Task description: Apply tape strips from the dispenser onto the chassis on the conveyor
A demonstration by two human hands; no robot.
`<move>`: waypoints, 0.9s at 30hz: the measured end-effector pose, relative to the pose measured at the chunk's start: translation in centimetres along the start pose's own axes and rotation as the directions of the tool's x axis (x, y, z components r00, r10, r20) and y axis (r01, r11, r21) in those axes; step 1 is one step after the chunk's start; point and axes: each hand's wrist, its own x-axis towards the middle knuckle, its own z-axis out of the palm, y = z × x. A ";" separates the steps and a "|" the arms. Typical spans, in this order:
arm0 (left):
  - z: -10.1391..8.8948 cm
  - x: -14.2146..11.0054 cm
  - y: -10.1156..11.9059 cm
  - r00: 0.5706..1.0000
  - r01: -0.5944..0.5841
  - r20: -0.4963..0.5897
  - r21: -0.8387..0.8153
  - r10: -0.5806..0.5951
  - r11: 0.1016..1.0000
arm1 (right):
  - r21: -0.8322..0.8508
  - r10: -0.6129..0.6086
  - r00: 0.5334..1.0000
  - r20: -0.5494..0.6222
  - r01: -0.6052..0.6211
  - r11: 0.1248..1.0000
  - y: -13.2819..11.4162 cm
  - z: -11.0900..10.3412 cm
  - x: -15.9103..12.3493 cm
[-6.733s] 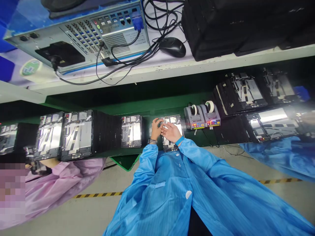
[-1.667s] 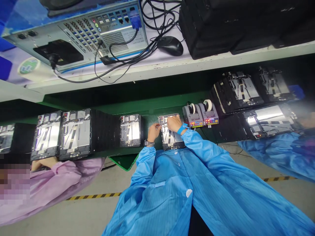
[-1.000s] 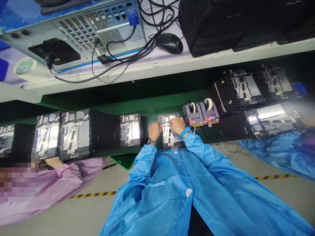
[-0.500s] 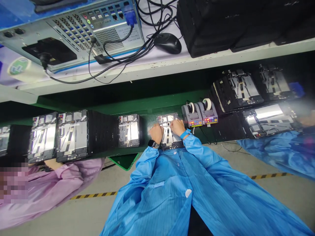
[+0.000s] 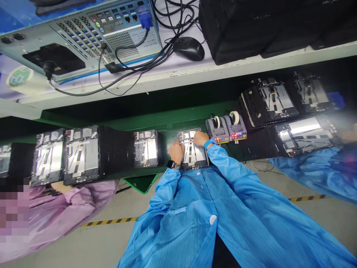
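Head view: one opened tablet-like device [image 5: 192,152], on the green bench [image 5: 167,123] directly before the wearer, long axis running away from the body. Left hand [image 5: 176,152], curled, at its left edge; right hand [image 5: 200,139], fingers bent, over its far right part, seemingly equally near. Anything pinched: cannot be told.

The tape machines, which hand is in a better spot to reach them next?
Probably the right hand: it is at the open device, on the side where the tape machines stand. The left hand is at the opposite edge, farther from them.
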 end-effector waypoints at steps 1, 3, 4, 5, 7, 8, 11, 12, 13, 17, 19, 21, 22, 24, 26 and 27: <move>0.0 0.0 0.0 1.000 0.002 -0.002 0.002 -0.002 1.000 | -0.006 0.000 1.000 0.003 0.000 1.000 0.0 0.1 0.1; 0.1 -0.1 0.0 1.000 0.009 -0.014 0.012 -0.009 1.000 | -0.014 -0.004 1.000 0.014 0.005 1.000 0.1 0.1 0.3; 0.2 -0.1 0.0 1.000 0.013 -0.022 0.018 -0.013 1.000 | -0.018 -0.005 1.000 0.017 0.005 1.000 0.2 0.1 0.3; 0.3 -0.1 0.0 0.999 0.015 -0.029 0.023 -0.015 1.000 | -0.021 -0.004 1.000 0.019 0.005 1.000 0.2 0.1 0.3; 0.5 0.0 -0.2 0.999 0.016 -0.036 0.029 -0.015 0.999 | -0.026 -0.004 1.000 0.019 0.005 1.000 0.3 0.1 0.4; 0.6 0.0 -0.3 0.999 0.016 -0.037 0.028 -0.015 0.999 | -0.026 -0.006 1.000 0.020 0.007 1.000 0.3 0.1 0.4; 0.9 0.0 -0.7 1.000 0.010 -0.028 0.013 -0.010 1.000 | -0.031 -0.010 1.000 0.021 0.011 0.999 0.2 0.1 0.5; 1.0 0.0 -0.8 1.000 0.008 -0.025 0.004 -0.008 1.000 | -0.033 -0.009 1.000 0.017 0.010 0.999 0.2 0.2 0.5; 1.1 0.0 -0.9 1.000 0.008 -0.024 -0.007 -0.009 1.000 | -0.035 -0.006 1.000 0.011 0.006 0.999 0.2 0.3 0.5; 1.6 0.0 -1.0 0.998 0.031 -0.051 -0.061 -0.034 0.998 | -0.030 -0.012 1.000 -0.024 0.011 0.999 0.1 0.5 0.4; 1.8 0.1 -0.9 0.996 0.050 -0.068 -0.094 -0.056 0.994 | -0.023 -0.018 0.999 -0.029 0.018 1.000 0.2 0.4 0.2; 1.8 0.1 -0.8 0.993 0.065 -0.094 -0.122 -0.077 0.990 | -0.013 -0.014 1.000 -0.023 0.014 1.000 0.2 0.4 0.0; 1.9 -0.1 -0.7 0.989 0.065 -0.123 -0.131 -0.081 0.989 | -0.008 -0.008 1.000 -0.020 0.008 1.000 0.2 0.3 0.0; 1.9 -0.7 -0.4 0.975 0.034 -0.216 -0.134 -0.062 0.990 | -0.002 0.002 1.000 -0.019 -0.002 1.000 0.3 0.3 -0.1; 1.9 -1.8 0.1 0.958 -0.074 -0.285 -0.105 0.041 0.992 | 0.000 0.000 1.000 -0.024 0.000 1.000 0.3 0.3 -0.1; 2.0 -2.4 0.4 0.951 -0.159 -0.281 -0.076 0.132 0.984 | 0.000 -0.003 1.000 -0.028 0.003 1.000 0.3 0.3 -0.1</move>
